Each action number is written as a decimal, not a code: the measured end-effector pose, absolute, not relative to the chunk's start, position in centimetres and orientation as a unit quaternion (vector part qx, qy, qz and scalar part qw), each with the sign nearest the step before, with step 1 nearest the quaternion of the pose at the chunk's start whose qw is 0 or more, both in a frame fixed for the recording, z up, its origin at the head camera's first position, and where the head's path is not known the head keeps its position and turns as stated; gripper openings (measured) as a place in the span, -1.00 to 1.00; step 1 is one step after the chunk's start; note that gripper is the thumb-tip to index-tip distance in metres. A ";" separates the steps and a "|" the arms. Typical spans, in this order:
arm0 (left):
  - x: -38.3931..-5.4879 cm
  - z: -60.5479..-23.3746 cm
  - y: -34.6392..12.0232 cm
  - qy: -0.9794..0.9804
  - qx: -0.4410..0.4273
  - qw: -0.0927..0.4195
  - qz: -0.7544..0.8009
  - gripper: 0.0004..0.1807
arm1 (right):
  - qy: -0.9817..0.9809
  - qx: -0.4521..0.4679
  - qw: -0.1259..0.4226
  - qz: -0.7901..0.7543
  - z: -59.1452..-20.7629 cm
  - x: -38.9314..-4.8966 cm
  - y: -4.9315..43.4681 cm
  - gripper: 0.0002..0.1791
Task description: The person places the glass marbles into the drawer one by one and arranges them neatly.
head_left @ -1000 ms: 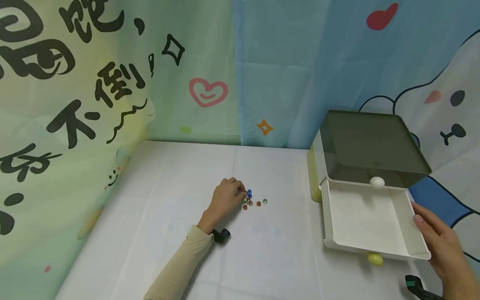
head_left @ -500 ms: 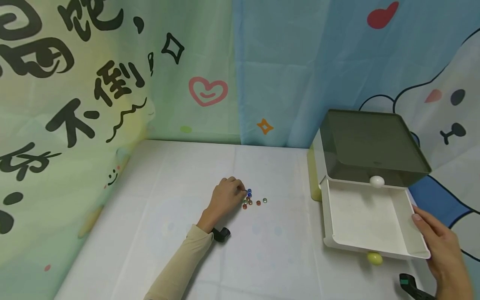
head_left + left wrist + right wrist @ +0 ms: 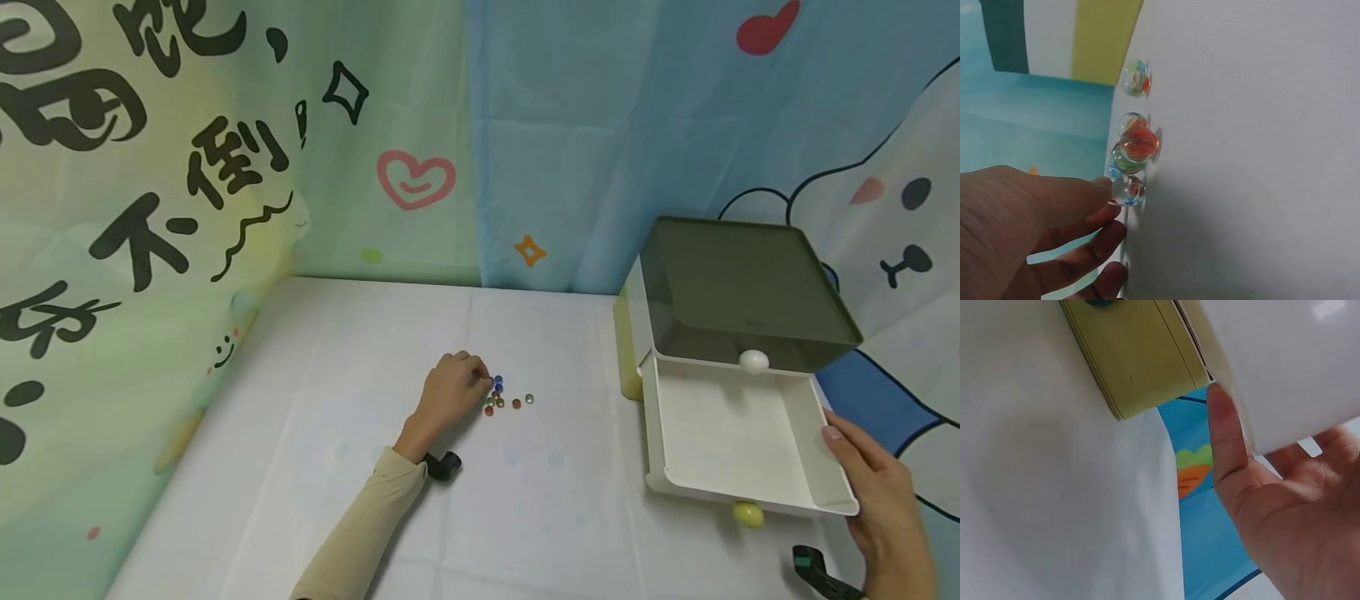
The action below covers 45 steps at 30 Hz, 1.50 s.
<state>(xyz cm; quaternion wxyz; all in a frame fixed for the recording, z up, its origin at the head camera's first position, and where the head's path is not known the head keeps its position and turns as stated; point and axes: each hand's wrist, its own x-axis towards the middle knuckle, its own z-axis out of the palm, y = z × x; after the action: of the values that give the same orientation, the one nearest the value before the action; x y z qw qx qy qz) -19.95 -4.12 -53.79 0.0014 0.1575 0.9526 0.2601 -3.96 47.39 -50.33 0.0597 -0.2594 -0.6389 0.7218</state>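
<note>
My left hand (image 3: 450, 390) is at the small group of glass marbles (image 3: 500, 402) on the white table. In the left wrist view, the thumb and fingertips pinch a clear marble (image 3: 1129, 189) at the near end of the row; the fingertips partly cover it. Other marbles, one with orange-red swirls (image 3: 1139, 144), lie just beyond. At the right, my right hand (image 3: 881, 492) holds the side wall of a pulled-out white drawer (image 3: 738, 433). Its thumb (image 3: 1225, 425) lies along the drawer's edge, with the other fingers partly hidden beneath.
The drawer belongs to a small cabinet with a dark green top (image 3: 750, 292). A white knob (image 3: 753, 361) sits above the drawer, and a yellow-green knob (image 3: 748, 514) is on its front. Printed cloth (image 3: 562, 142) hangs behind the white table (image 3: 540, 517).
The right hand and its wrist camera have shifted slightly left along the drawer's side. The left hand stays at the marbles; the drawer remains pulled out.
</note>
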 end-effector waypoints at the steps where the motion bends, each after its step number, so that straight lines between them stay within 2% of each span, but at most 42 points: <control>1: -19.9 -53.8 -4.1 0.952 0.157 0.002 0.261 -0.87 | -0.640 -0.257 0.059 0.722 -50.3 -3.9 47.4 -0.45; 8: -20.0 -53.4 -4.3 0.945 0.154 -0.001 0.287 -0.90 | -0.653 -0.247 0.043 0.714 -50.1 -3.8 47.5 -0.43; 16: -20.6 -53.6 -4.4 0.944 0.157 0.001 0.289 -0.92 | -0.664 -0.278 0.015 0.694 -49.5 -4.0 47.5 -0.28; 25: -20.7 -53.4 -4.6 0.945 0.168 0.000 0.282 -0.94 | -0.647 -0.255 0.017 0.718 -49.6 -3.7 47.5 -0.37; 36: -20.8 -51.2 -4.3 0.946 0.175 -0.018 0.273 -0.93 | -0.651 -0.254 0.005 0.715 -49.4 -3.8 47.5 -0.30; 45: -20.5 -49.1 -3.6 0.940 0.195 -0.038 0.279 -0.94 | -0.645 -0.242 0.005 0.725 -49.6 -3.8 47.7 -0.34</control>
<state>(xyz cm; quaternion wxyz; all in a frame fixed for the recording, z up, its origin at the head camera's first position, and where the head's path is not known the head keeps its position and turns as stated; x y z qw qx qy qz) -20.46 -3.62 -49.07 -0.0383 0.1946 0.9397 0.2786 -3.75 47.71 -49.57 0.0049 -0.2418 -0.6447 0.7251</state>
